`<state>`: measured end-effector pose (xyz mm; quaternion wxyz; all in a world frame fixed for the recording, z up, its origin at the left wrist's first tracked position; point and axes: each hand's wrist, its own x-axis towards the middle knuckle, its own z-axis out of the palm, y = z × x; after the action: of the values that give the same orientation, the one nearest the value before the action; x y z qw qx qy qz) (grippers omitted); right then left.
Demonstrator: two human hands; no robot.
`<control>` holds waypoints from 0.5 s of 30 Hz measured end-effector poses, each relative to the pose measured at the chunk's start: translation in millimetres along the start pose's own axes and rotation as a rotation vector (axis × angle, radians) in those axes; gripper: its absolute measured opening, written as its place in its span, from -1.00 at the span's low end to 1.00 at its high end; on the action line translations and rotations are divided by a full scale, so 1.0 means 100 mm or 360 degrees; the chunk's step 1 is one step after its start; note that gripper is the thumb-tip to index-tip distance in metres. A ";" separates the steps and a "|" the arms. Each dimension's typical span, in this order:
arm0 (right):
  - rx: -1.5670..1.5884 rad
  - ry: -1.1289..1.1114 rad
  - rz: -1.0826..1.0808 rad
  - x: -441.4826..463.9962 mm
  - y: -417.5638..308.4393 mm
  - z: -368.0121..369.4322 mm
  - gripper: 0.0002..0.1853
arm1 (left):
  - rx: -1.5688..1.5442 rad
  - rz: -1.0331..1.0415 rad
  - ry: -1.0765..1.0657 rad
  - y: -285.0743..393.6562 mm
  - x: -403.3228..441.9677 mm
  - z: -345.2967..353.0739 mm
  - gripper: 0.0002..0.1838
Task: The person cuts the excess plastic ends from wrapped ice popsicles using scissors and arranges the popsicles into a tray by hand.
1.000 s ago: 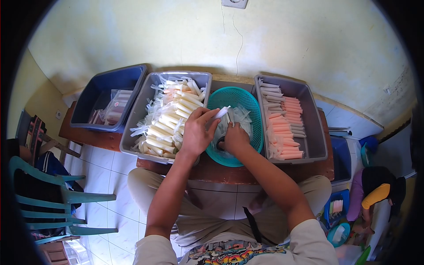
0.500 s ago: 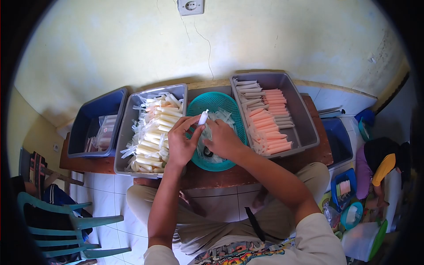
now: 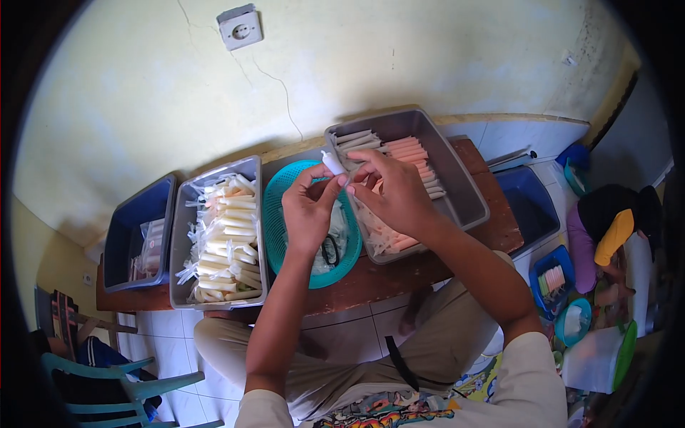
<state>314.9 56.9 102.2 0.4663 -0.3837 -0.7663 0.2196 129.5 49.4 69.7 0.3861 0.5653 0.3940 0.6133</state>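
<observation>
A white tube-shaped ice pop [image 3: 333, 162] in clear plastic tilts up and left in my left hand [image 3: 310, 210], its knotted tip on top. Close beside it, my right hand [image 3: 396, 189] pinches at its lower end; the fingers partly hide the plastic there. Both hands are above the turquoise basket [image 3: 273, 235], which contains clear plastic bags [image 3: 342, 232] and something with a black loop handle [image 3: 330, 251]. At the left, a grey tub [image 3: 176, 250] is heaped with pale yellow ice pops [image 3: 232, 235]. To the right, another grey tub [image 3: 467, 207] bears pink ice pops [image 3: 408, 150] and greyish ones [image 3: 355, 139].
A dark blue tub [image 3: 121, 246] with packed bags stands at the far left of the wooden bench [image 3: 478, 167]. Another blue tub [image 3: 528, 203] is on the right. A green chair [image 3: 135, 389] is at lower left; a person [image 3: 606, 221] bends among containers at right.
My view has turned, shifting the tubs and basket left. My right hand has come up from the basket to the lower end of the white ice pop, which now leans left.
</observation>
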 end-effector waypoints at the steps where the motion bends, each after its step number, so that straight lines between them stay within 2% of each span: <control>1: -0.0054 0.0021 -0.0070 0.00 0.04 -0.09 -0.58 | -0.0057 -0.0014 -0.0015 0.00 0.03 0.11 -0.80; 3: -0.0113 0.0050 -0.0128 -0.02 0.09 -0.24 -0.64 | -0.0227 -0.0050 -0.0042 -0.07 0.09 0.31 -0.77; 6: -0.0262 0.0104 -0.0003 -0.07 0.11 -0.43 -0.72 | -0.0359 -0.0001 -0.0107 -0.15 0.15 0.58 -0.77; 8: -0.0189 0.0235 0.0047 -0.11 0.15 -0.51 -0.76 | -0.0317 -0.0018 -0.0135 -0.20 0.18 0.71 -0.77; 15: -0.0328 0.0197 0.0042 -0.23 0.61 -0.86 -0.77 | -0.0056 0.0055 -0.0297 -0.33 0.26 0.99 -0.73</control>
<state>420.4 74.1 88.2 0.4679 -0.4525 -0.7494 0.1217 227.2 90.2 54.7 0.4203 0.6198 0.3355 0.5715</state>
